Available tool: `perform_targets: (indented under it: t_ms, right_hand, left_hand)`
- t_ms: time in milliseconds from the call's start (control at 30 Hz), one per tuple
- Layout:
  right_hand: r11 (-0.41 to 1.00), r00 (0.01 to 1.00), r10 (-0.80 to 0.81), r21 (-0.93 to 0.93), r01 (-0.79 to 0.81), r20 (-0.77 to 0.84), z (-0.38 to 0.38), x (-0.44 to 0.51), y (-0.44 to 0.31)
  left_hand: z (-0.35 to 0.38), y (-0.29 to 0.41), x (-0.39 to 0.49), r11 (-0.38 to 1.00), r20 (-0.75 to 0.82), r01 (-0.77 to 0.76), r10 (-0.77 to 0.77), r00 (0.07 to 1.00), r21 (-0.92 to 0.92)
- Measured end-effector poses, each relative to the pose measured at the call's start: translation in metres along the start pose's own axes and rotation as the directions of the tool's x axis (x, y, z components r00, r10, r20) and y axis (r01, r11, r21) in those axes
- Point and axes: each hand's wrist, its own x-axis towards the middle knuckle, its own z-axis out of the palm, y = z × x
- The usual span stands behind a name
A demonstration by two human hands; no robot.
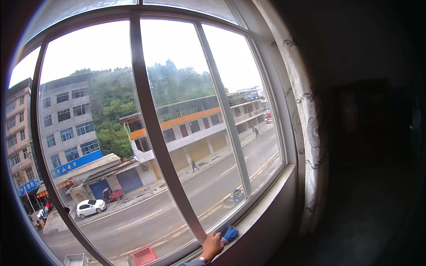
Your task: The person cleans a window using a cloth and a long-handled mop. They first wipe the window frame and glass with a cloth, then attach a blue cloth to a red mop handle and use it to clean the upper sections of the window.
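Note:
My right hand [213,246], with a metal-band watch or bracelet at the wrist, grips a small brush [230,233] with blue bristles. The bristles rest on or just above the pale window sill [263,212], close to the bottom of the window frame [233,217]. A thick upright frame bar [159,126] meets the lower frame right beside the hand. Tall glass panes with faint smears rise above it. My left hand is out of view.
A patterned light curtain [311,139] hangs at the window's right side, beside a dark room. Beyond the glass lie a road, a white car [90,208], a red three-wheeler [112,194], buildings and walking people. A red container [144,256] stands outside below.

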Motion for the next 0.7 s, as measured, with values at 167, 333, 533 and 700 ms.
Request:
perform_targets:
  t_ms: [167, 333, 533, 700]
  right_hand:
    - [0.998, 0.997, -0.07, 0.006, 0.07, 0.041, -0.009, 0.002, 0.042]
    - [0.993, 0.991, -0.077, 0.092, 0.067, 0.109, 0.012, -0.022, 0.149]
    - [0.983, 0.992, -0.114, 0.152, 0.104, 0.061, 0.018, -0.093, 0.236]
    - [0.993, 0.991, -0.115, -0.024, 0.117, 0.062, -0.039, -0.148, 0.203]
  left_hand:
    - [-0.007, 0.04, -0.007, 0.995, -0.026, 0.078, -0.08, 0.996, -0.055]
    - [-0.007, 0.109, -0.028, 0.987, 0.058, 0.126, -0.121, 0.991, -0.097]
    - [0.002, 0.189, -0.052, 0.984, 0.112, 0.138, -0.126, 0.986, -0.109]
    - [-0.002, 0.229, -0.073, 0.983, 0.219, 0.174, -0.156, 0.963, -0.063]
